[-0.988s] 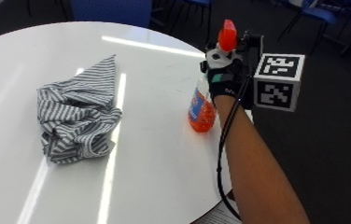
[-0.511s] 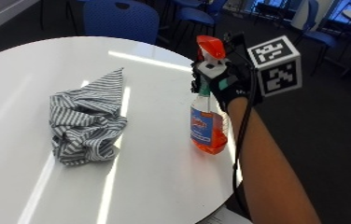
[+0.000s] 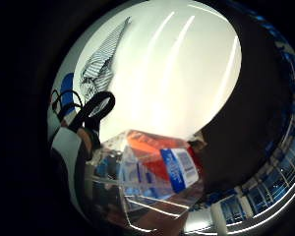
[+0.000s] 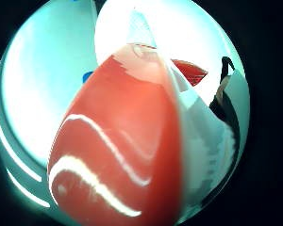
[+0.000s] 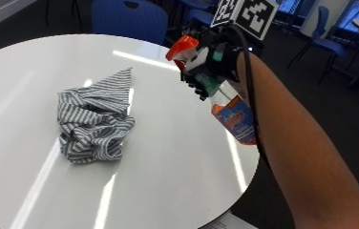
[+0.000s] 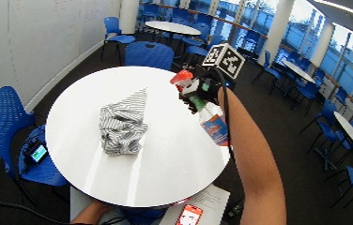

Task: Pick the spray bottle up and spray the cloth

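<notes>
Pretty bright room overall, with daylight coming in from the tall windows (image 6: 301,23) along one wall. The glossy round white table (image 5: 167,157) throws back long streaks of glare from overhead lights, running past the crumpled grey-and-white striped cloth (image 5: 93,119). The cloth casts only a soft shadow. Both palm views bend hard toward their dark rims. In the thumb-side one, the orange plastic spray bottle (image 4: 118,155) is a blurry blob with curved white highlights, and the table behind it is blown out.
</notes>
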Demonstrator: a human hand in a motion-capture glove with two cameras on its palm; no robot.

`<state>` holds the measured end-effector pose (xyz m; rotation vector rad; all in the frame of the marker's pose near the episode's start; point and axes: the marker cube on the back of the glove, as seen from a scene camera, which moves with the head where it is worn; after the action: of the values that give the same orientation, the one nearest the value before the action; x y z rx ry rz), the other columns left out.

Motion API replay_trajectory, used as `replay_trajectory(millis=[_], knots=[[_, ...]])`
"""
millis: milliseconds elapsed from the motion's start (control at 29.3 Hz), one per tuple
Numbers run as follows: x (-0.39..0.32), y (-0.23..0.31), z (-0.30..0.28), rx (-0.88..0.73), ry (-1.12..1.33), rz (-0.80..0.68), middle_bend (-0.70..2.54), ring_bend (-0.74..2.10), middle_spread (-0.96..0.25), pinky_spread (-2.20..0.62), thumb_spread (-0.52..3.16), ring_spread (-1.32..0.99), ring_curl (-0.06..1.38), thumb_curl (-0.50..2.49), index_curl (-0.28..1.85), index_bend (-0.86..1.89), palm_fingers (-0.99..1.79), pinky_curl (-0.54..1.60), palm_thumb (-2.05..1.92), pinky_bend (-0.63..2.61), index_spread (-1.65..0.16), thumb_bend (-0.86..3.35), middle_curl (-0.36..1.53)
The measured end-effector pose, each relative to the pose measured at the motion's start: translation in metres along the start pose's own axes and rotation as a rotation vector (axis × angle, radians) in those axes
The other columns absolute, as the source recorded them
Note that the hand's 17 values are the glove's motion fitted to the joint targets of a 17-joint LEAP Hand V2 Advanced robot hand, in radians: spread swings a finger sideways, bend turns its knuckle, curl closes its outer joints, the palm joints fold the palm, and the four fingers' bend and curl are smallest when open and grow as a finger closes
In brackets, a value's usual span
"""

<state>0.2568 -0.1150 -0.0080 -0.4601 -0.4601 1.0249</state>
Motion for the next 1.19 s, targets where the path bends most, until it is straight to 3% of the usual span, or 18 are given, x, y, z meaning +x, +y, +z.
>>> replay_trajectory(millis=[239,750,1193], knots=[[-0.007,-0.009,0.008,-0.125,0.208,0.104,0.61,0.67,-0.22,-0.27,0.45,-0.19,0.45,0.75,0.56,0.26,1.38,0.38,0.90,0.41,-0.30,-0.03,0.52],[-0.028,-0.019,0.050,-0.354,0.454,0.180,0.61,0.67,-0.22,-0.26,0.44,-0.19,0.45,0.77,0.57,0.26,1.37,0.38,0.90,0.40,-0.30,-0.03,0.52],[-0.024,-0.031,0.086,-0.426,0.608,0.229,0.60,0.67,-0.23,-0.26,0.43,-0.19,0.45,0.78,0.58,0.26,1.37,0.37,0.89,0.39,-0.30,-0.03,0.51]])
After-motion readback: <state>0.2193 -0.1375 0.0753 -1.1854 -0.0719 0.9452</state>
